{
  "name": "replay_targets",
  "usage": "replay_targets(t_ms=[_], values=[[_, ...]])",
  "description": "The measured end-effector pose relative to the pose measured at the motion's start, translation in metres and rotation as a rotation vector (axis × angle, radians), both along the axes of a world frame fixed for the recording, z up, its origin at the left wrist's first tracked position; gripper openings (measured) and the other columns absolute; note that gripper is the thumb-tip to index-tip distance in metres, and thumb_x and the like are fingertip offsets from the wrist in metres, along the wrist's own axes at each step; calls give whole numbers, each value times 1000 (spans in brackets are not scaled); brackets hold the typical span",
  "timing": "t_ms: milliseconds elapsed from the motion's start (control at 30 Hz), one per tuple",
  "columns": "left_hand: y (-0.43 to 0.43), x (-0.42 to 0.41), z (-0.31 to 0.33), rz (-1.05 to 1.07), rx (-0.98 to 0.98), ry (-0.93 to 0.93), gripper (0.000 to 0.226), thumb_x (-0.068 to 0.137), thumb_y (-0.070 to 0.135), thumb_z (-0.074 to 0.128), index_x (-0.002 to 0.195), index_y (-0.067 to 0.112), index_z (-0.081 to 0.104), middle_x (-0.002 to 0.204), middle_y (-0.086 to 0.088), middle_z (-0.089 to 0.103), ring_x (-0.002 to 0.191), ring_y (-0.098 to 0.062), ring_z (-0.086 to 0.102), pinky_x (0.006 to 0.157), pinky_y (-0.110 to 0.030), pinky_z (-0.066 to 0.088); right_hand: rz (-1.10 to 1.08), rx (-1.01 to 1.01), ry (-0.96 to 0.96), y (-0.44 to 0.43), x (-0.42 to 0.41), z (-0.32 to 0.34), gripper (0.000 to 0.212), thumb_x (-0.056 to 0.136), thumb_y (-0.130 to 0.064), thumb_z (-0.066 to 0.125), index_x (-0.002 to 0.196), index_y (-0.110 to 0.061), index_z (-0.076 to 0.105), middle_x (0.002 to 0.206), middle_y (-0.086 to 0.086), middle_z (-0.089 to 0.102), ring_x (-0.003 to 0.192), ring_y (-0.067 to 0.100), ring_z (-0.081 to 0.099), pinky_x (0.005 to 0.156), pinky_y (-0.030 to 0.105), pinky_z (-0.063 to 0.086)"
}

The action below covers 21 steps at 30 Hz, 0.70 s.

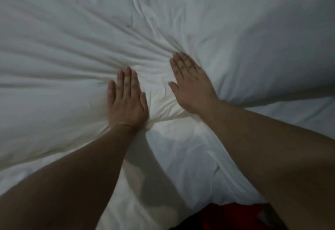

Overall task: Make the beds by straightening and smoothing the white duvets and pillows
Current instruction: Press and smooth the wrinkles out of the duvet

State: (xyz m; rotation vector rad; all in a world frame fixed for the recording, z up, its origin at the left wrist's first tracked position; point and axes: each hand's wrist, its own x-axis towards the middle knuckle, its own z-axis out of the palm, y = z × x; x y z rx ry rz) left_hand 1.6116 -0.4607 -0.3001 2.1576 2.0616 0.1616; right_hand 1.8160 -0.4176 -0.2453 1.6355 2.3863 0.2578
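A white duvet [72,35] fills almost the whole view, with many creases fanning out from the middle. My left hand [126,99] lies flat on it, palm down, fingers straight and close together. My right hand [190,84] also rests flat on the duvet a little farther away and to the right, fingers pointing up-left. Neither hand holds any cloth. Fabric bunches into a small ridge between the two hands. Below the duvet's near edge a smoother white sheet [181,166] shows. No pillow can be made out.
A patch of red cloth [226,217] shows at the bottom edge, close to my body. The light is dim and my forearms cast shadows on the sheet.
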Motion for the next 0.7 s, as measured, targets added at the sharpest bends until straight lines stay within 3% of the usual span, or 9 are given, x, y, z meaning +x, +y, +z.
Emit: replay_targets(t_ms=[100, 167, 300, 400, 700], values=[[-3, -6, 5, -20, -33, -23, 69, 100, 40, 21, 162, 10, 13, 170, -6, 7, 157, -20, 3, 126, -47, 3, -35, 146, -71, -16, 61, 50, 68, 107, -43, 30, 160, -3, 18, 168, 14, 16, 156, 24, 14, 126, 37, 1], [-3, -5, 11, -11, -58, -27, 69, 101, 41, 17, 162, 10, 12, 170, -5, 6, 157, -19, 2, 126, -47, 5, -116, 167, -114, -26, 103, 79, 69, 107, -47, 29, 161, -6, 17, 169, 10, 15, 156, 21, 12, 127, 38, 4], [-5, -10, 21, -12, -91, 18, 67, 103, 42, 14, 162, 12, 12, 170, -3, 5, 157, -18, 1, 125, -45, 8, -236, 202, -136, -35, 160, 110, 70, 107, -51, 26, 162, -9, 14, 169, 7, 13, 156, 19, 13, 127, 38, 0], [-2, -10, 26, -23, -137, -9, 66, 104, 42, 15, 163, 14, 6, 170, -1, -2, 156, -16, -4, 126, -43, 4, -361, 236, -155, -40, 184, 113, 74, 106, -56, 19, 163, -11, 4, 171, 5, 5, 157, 17, 4, 126, 42, -4], [1, -15, 41, -86, -196, 17, 71, 103, 47, 16, 162, 10, 4, 170, -6, -2, 157, -21, -3, 125, -43, 4, -630, 340, -75, -41, 199, 123, 75, 105, -62, 7, 163, -16, -1, 171, 1, 0, 157, 18, -2, 124, 56, -3]])
